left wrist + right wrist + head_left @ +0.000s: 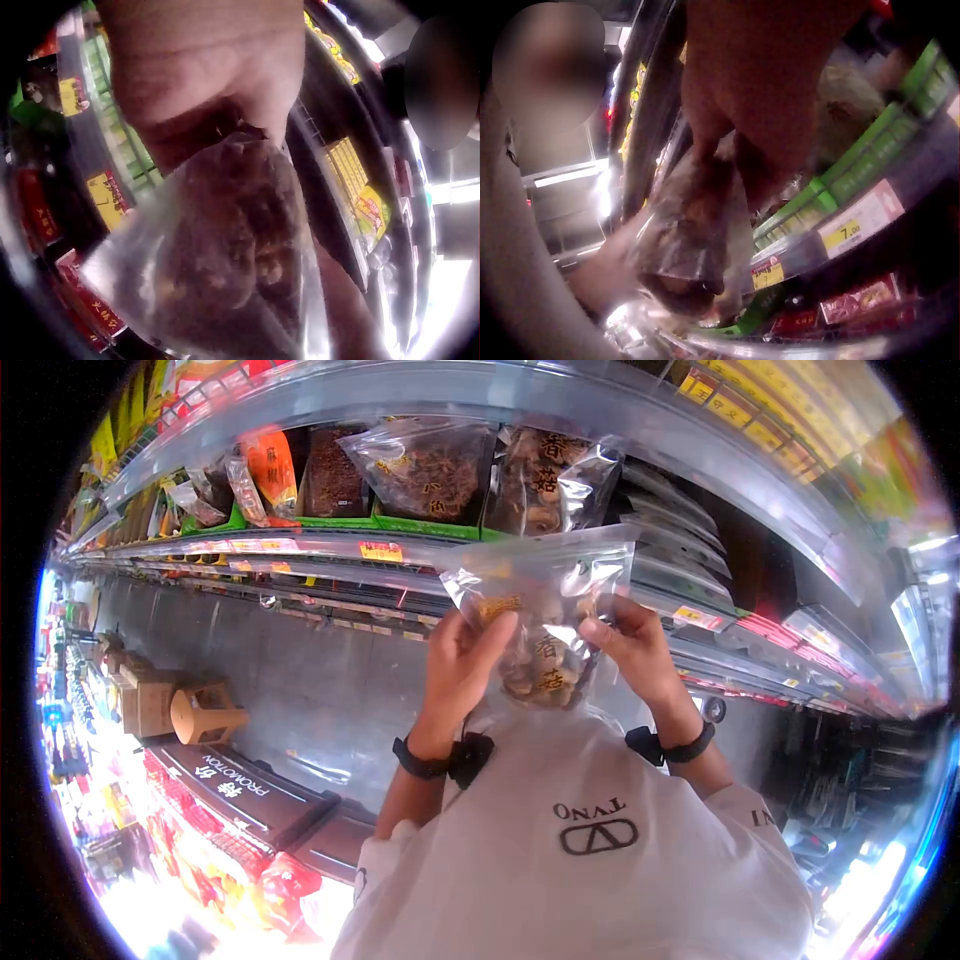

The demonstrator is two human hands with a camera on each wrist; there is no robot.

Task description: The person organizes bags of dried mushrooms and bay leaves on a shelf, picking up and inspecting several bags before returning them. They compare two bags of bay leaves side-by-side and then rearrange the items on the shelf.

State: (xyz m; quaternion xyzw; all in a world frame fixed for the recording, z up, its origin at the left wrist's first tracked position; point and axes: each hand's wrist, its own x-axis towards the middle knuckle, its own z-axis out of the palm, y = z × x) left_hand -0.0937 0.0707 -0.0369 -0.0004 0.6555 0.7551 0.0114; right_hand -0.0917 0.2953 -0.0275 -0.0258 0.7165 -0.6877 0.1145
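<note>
In the head view, a clear plastic bag of dried shiitake mushrooms with gold and black lettering is held upright before the chest. My left hand grips its left side, thumb across the front. On the opposite side, my right hand pinches the bag with the thumb in front and fingers behind. The left wrist view has the bag large below the hand, mushrooms showing through the film. Part of the same bag hangs under the right hand in the right wrist view, dark and blurred.
A similar mushroom bag stands on the shelf just behind, beside a bag of star anise. The metal shelf edge carries price tags. Lower left are a stool, a cardboard box and a promotion bin.
</note>
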